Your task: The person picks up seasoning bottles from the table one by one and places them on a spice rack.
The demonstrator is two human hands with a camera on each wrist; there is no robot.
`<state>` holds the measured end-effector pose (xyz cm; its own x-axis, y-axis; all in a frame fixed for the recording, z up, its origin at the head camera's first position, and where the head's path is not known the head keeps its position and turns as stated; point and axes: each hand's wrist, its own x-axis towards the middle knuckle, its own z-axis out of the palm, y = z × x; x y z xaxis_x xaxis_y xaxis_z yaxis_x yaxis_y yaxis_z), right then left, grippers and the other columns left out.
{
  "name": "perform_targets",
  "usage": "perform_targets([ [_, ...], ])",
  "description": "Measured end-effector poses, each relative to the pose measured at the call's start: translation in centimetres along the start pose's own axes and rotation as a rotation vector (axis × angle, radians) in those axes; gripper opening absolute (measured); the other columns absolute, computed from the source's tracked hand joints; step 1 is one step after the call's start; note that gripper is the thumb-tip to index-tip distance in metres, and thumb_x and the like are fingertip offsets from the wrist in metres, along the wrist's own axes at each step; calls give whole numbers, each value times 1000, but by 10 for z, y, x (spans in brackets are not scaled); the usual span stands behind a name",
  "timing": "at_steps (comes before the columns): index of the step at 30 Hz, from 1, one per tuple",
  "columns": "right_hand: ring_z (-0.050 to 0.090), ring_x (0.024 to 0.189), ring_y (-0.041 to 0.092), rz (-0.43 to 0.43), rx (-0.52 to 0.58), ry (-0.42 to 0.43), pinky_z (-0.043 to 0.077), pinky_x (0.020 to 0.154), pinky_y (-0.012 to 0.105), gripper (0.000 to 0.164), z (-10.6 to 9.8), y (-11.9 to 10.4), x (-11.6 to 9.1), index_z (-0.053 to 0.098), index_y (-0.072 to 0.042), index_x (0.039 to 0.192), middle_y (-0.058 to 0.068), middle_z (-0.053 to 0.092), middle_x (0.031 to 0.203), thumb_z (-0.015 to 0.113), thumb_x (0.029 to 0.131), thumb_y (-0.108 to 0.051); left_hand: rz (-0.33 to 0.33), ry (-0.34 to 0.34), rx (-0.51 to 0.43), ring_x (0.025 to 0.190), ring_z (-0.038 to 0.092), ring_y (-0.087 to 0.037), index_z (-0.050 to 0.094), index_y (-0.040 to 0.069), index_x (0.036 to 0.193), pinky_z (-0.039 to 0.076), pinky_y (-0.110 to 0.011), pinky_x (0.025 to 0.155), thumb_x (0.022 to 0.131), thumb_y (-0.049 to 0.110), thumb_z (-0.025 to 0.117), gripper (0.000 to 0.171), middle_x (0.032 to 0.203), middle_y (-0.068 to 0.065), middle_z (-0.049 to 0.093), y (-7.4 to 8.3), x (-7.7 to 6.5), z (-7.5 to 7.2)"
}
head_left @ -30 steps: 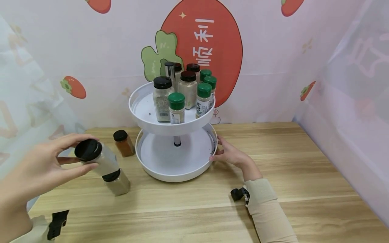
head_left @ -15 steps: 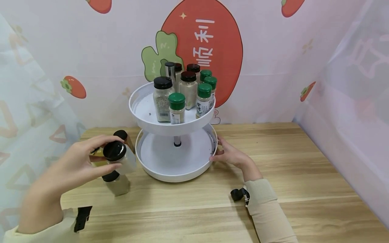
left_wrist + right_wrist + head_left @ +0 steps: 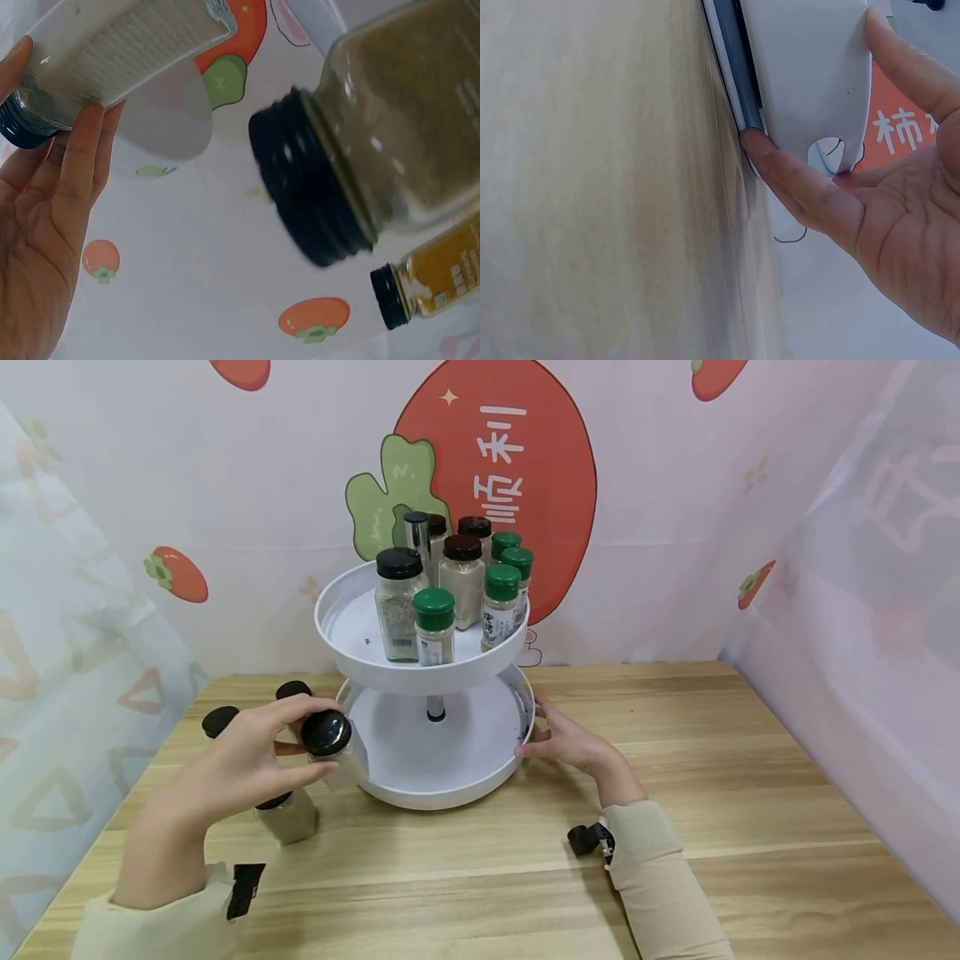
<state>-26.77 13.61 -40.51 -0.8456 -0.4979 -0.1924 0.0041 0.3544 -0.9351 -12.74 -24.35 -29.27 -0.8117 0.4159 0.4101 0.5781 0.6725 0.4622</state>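
Observation:
In my left hand point(image 3: 240, 768) I hold a clear spice jar point(image 3: 347, 767) by its black-lidded end, thumb on one side and fingers on the other. The jar tilts, and in the head view its bottom end overlaps the left rim of the lower tray; whether they touch I cannot tell. Pale contents show through that jar point(image 3: 135, 56) in the left wrist view. My right hand point(image 3: 566, 742) grips the right edge of the white two-tier turntable point(image 3: 442, 798). In the right wrist view, the thumb of that hand point(image 3: 907, 202) is on the wall's top rim and a finger at its base.
Several black-lidded and green-lidded jars, including a green-lidded one point(image 3: 434, 627), stand on the upper tray point(image 3: 348, 610). Left of the turntable stand a jar of beige powder point(image 3: 291, 820), a jar with a black lid point(image 3: 293, 689) and a yellow-filled jar point(image 3: 446, 277).
My left hand has carried the spice jar rightward, from above the beige-powder jar to the lower tray's left rim. The yellow-filled jar's lid has come into view behind it. My right hand stays put.

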Motion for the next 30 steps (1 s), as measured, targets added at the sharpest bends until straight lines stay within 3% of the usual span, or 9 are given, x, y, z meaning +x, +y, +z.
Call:
perform_targets([
  [8,57,125,34,9,-4,1,44,114,48,108,-1,0,0,0,-14,160,18,16,163,78,85,-13,54,-16,-98,86,65,0,64,7,119,60,-16,75,75,2,84,48,106,-4,68,-5,12,15],
  [13,58,122,33,17,-16,4,45,113,48,108,-1,1,0,0,-14,160,18,17,163,78,85,-15,46,-31,-113,92,63,-2,64,5,120,62,-22,73,76,1,84,48,108,-6,69,-4,19,26],
  [23,56,126,37,-3,-2,-10,44,114,48,108,0,0,0,-2,-12,160,19,14,164,77,86,-12,-32,-92,-131,104,66,-24,63,4,120,63,-25,80,78,1,81,46,114,-8,68,-5,29,42],
  [30,56,125,36,-1,2,-12,43,115,48,109,-2,2,0,-2,-14,160,17,12,165,77,86,-12,-107,-99,-124,104,68,-27,63,2,122,64,-31,79,80,1,80,45,115,-13,69,-13,31,46],
])
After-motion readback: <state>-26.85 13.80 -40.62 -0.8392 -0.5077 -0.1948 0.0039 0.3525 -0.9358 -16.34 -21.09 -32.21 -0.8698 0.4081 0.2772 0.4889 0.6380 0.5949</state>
